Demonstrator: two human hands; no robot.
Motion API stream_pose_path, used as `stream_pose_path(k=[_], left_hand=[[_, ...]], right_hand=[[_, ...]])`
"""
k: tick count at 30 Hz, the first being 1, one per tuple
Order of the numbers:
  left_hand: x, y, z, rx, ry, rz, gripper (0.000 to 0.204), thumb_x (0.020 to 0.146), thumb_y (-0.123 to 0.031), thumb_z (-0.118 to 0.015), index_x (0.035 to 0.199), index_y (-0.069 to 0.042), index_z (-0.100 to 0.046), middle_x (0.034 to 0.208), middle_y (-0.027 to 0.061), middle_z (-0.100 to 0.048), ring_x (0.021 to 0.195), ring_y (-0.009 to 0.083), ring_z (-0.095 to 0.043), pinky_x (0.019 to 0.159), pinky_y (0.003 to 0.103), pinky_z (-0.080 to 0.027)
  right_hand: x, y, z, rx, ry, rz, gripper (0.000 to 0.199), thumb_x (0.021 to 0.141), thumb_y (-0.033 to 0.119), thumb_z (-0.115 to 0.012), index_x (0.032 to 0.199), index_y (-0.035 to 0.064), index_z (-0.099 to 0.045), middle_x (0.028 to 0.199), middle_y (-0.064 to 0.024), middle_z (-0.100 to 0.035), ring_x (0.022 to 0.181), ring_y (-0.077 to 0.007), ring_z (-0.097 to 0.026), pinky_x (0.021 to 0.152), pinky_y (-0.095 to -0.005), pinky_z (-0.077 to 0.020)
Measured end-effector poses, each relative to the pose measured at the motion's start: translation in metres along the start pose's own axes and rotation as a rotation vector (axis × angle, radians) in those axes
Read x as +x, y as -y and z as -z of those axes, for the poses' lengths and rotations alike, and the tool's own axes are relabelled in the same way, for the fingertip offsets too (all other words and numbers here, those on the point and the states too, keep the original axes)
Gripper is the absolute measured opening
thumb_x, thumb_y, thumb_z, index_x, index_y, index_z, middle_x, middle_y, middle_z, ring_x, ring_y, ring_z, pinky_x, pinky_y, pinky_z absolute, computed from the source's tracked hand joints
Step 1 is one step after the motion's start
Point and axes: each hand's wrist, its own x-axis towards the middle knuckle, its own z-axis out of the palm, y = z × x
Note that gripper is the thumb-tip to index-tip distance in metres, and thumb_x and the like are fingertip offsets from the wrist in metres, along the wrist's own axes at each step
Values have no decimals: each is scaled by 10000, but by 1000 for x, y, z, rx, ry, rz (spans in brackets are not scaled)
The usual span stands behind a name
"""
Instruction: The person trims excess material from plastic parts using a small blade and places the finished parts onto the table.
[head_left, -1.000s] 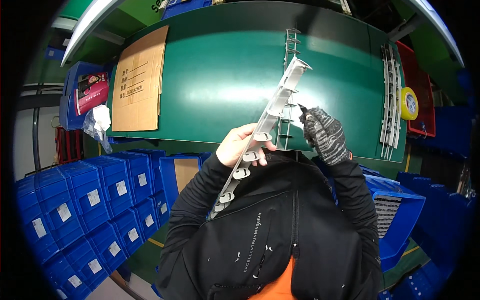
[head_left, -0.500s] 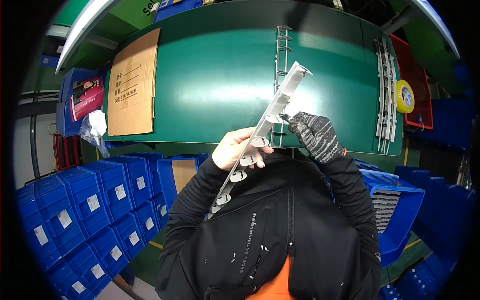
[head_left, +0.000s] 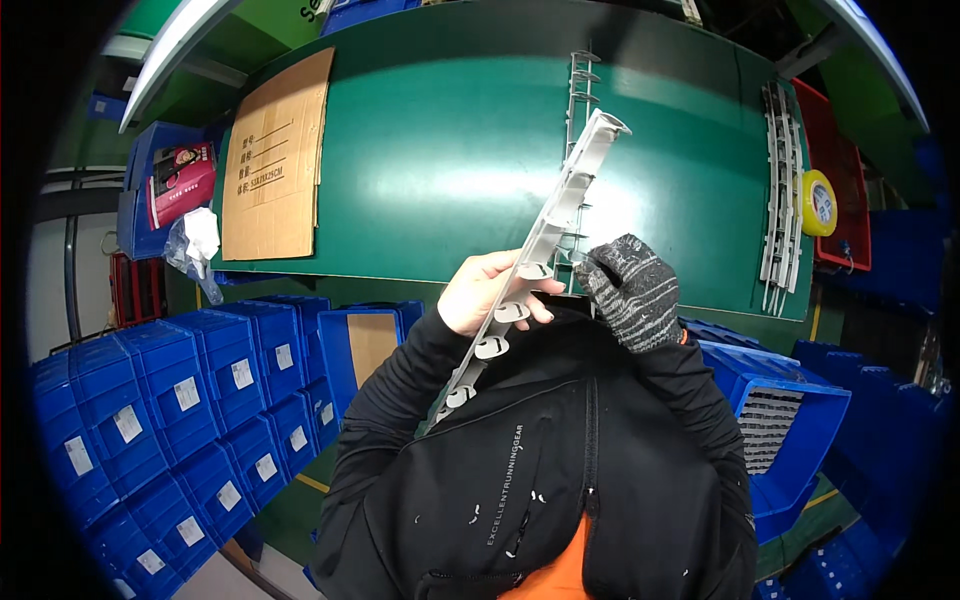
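My bare left hand (head_left: 482, 298) is wrapped round a long pale grey plastic strip (head_left: 553, 222), gripping it near its middle. The strip slants from my chest up over the table, with several rounded tabs along its lower half. Close to its right side is my right hand (head_left: 634, 290) in a black-and-grey knitted glove, fingers pinched together. A small pale bit (head_left: 568, 255) shows at those fingertips, too small to name. Behind the held strip, a narrow grey rack-like piece (head_left: 583, 78) with crosswise rounded fins lies on the table.
The green table (head_left: 440, 150) carries a flat cardboard sheet (head_left: 275, 160) at left. Several grey strips (head_left: 780, 190) lie at its right edge, by a yellow tape roll (head_left: 819, 203) and a red bin (head_left: 845, 150). Stacked blue crates (head_left: 150, 410) stand lower left; a blue crate (head_left: 795, 400) lower right.
My right hand has drawn down and slightly away from the strip. The tab formerly at its fingertips no longer stands out there. The whole view has shifted a little.
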Motion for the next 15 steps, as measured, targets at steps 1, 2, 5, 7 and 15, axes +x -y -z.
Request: stream_pose_path(k=[1,2,5,7,15], left_hand=[[0,1,1,-1,1,0,453,838,-236,-526,1190,20,-397,989,182,-573,720,219,-628,523,249,-511],[1,1,1,-8,14,-10,451,840,-235,-524,1190,20,-398,986,182,-574,720,219,-628,524,249,-512],[2,1,-3,-12,7,-33,389,846,-222,-512,1130,30,-428,942,184,-583,688,222,-627,505,248,-510],[2,0,-6,-11,-12,-46,335,850,-208,-502,1070,40,-457,902,187,-592,655,224,-627,486,247,-509],[5,1,2,-94,56,27,449,849,-282,-487,1170,20,-401,862,186,-598,616,245,-622,466,268,-506]], right_hand=[[0,0,-1,2,-3,1,138,719,158,-614,778,34,-597,689,-127,-539,614,-273,-541,547,-342,-425],[0,0,-2,1,-3,0,138,719,158,-614,778,34,-597,689,-127,-539,614,-273,-541,547,-342,-425],[-1,-3,-6,-33,-33,42,126,717,148,-616,762,33,-594,683,-125,-539,615,-272,-543,548,-343,-426],[1,-4,-6,-51,-68,41,115,718,133,-614,753,26,-588,675,-116,-539,606,-260,-539,546,-333,-423],[-1,-27,9,1069,-50,-502,298,819,320,-547,889,31,-568,613,35,-480,536,-57,-447,437,-196,-339]])
